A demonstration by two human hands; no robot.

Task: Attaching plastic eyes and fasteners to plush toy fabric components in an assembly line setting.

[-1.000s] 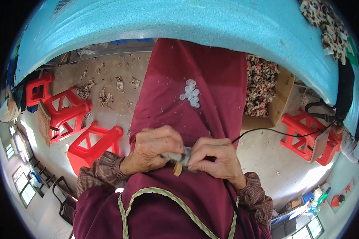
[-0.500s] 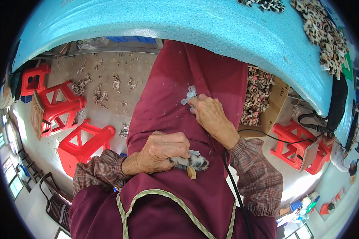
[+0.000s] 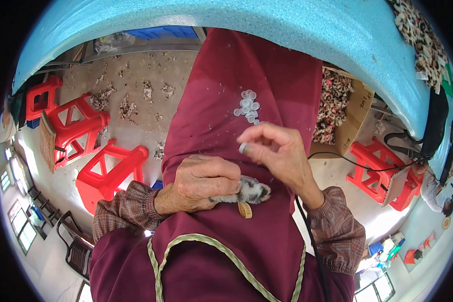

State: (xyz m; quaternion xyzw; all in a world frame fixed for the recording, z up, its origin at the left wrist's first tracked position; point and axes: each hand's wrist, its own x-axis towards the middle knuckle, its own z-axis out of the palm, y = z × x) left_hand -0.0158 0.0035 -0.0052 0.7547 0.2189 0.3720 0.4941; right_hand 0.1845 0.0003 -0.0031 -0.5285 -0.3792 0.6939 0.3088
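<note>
Head view: left hand [image 3: 206,182] curled closed round a furry grey-and-white piece [image 3: 255,192] over the maroon apron [image 3: 196,121]; right hand [image 3: 282,153] just beyond, half-curled, a pale bit [image 3: 242,148] at its thumb tip, hold unclear. Open apron flanks the white discs [image 3: 245,103], short of the blue table [image 3: 236,17]. Furry piece lies crosswise, free end rightward

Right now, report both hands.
Left hand: closed on a soft, furry grey-and-white piece.
Right hand: holding a small, whitish, round disc at the thumb tip.
</note>
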